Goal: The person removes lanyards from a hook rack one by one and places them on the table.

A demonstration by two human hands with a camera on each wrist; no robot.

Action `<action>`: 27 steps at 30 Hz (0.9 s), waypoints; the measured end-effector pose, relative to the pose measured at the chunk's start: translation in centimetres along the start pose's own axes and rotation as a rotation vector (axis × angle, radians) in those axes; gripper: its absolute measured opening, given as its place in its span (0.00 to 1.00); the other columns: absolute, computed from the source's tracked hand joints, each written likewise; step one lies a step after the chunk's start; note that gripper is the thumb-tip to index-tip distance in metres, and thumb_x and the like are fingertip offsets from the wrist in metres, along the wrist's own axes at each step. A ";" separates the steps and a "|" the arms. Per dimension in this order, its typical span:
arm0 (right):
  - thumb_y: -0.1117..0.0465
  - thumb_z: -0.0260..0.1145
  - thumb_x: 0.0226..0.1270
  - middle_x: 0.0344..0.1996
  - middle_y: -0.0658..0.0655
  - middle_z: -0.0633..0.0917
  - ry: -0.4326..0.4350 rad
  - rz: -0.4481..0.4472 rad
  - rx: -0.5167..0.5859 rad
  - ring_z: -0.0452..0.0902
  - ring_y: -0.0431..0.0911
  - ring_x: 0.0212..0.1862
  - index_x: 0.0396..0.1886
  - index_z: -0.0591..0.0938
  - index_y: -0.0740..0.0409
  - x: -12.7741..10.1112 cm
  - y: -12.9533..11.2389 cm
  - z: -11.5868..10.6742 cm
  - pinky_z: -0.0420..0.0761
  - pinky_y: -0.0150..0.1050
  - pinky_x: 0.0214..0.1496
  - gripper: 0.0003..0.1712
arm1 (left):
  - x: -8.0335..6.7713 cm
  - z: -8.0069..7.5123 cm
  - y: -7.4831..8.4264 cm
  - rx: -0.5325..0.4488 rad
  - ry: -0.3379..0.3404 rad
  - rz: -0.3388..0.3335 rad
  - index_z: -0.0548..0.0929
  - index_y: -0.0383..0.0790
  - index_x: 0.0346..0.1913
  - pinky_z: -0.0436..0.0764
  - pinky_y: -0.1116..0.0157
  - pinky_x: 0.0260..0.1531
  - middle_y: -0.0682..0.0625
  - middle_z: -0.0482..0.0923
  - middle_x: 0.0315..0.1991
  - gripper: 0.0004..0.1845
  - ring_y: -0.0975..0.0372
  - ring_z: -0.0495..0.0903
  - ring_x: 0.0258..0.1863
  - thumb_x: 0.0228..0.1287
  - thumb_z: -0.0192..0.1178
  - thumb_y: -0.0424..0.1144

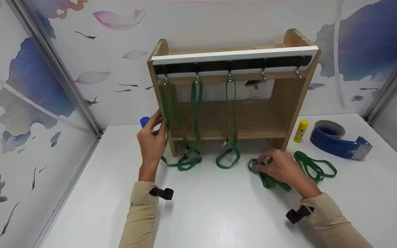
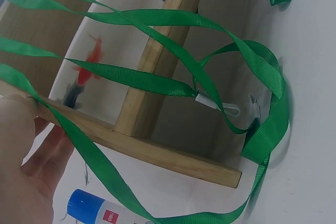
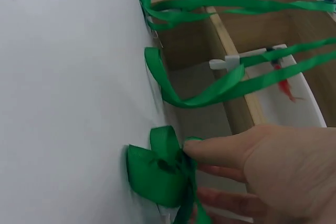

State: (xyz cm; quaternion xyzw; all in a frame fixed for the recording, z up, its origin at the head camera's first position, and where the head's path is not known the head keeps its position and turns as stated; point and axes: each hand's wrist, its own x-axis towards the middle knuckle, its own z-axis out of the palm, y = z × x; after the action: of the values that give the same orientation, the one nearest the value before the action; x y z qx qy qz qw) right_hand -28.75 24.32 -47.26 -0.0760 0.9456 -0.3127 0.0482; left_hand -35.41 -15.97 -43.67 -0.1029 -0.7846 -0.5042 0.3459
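Observation:
A small wooden shelf (image 1: 219,134) carries a white-and-black strip with several hooks across its top front. My left hand (image 1: 152,141) grips the left side panel (image 2: 100,137) by its edge, thumb and fingers on opposite faces. Low at the right front, my right hand (image 1: 281,167) pinches a bunched green lanyard (image 3: 157,182) lying on the table. Three green lanyards hang from the left, second and middle hooks, among them the middle lanyard (image 1: 234,120); their lower ends loop on the tabletop. The two right hooks, including the end hook (image 1: 298,73), bear nothing.
Right of my right hand lies another coiled green lanyard (image 1: 317,168). Behind it stand a yellow glue stick (image 1: 301,131) and a blue tape dispenser (image 1: 339,143) with a roll. A blue-capped glue stick (image 2: 86,205) is behind my left hand. Printed wall panels (image 1: 126,100) enclose the white table (image 1: 212,213).

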 end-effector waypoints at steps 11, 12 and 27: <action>0.53 0.81 0.67 0.52 0.62 0.89 -0.057 0.075 -0.121 0.81 0.52 0.47 0.59 0.88 0.61 -0.3 -0.3 0.4 0.89 0.57 0.59 0.25 | 0.1 0.1 -0.1 -0.007 -0.001 -0.006 0.82 0.51 0.74 0.93 0.55 0.52 0.54 0.87 0.67 0.24 0.58 0.90 0.61 0.79 0.65 0.45; 0.54 0.80 0.68 0.52 0.64 0.89 -0.045 0.093 -0.126 0.81 0.53 0.46 0.60 0.87 0.63 -0.2 0.0 0.2 0.89 0.57 0.58 0.26 | 0.1 0.1 -0.1 -0.008 -0.001 -0.006 0.82 0.51 0.74 0.93 0.55 0.53 0.54 0.87 0.66 0.24 0.59 0.90 0.61 0.80 0.65 0.45; 0.56 0.78 0.70 0.61 0.75 0.82 0.052 0.146 -0.119 0.81 0.61 0.53 0.70 0.78 0.72 0.2 2.6 -1.0 0.86 0.64 0.63 0.36 | -0.2 0.1 -0.1 0.013 0.002 -0.017 0.82 0.49 0.74 0.93 0.54 0.53 0.52 0.87 0.66 0.23 0.57 0.90 0.60 0.80 0.65 0.44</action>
State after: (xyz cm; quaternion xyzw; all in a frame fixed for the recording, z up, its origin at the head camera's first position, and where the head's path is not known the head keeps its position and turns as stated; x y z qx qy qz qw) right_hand -29.43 26.97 -48.01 -0.0015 0.9664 -0.2536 0.0416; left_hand -35.40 -15.96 -43.89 -0.0936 -0.7882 -0.5023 0.3432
